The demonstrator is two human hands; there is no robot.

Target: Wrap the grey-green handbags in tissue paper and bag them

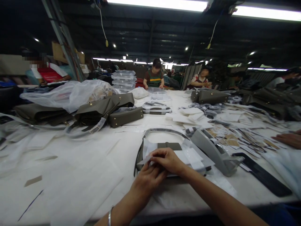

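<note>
An olive-grey handbag [169, 146] lies in front of me, partly covered by thin white wrapping paper [196, 157]. Its handle, wrapped in clear film, arches away from me. At the bag's near left corner my right hand [168, 160] has its fingertips pinched on a paper edge. My left hand [148, 180] meets it there from below, fingers curled at the same edge; its fingertips are partly hidden. A silver bracelet circles my left wrist. Right of the bag, touching or close to it, stands a grey tape dispenser [209, 149].
More olive bags [127, 116] lie far left, beside a clear plastic bag [70, 92]. A black flat object [263, 174], paper tags [235, 139] and another person's hand [289, 139] are at right. Co-workers [154, 77] work across the white table [77, 175].
</note>
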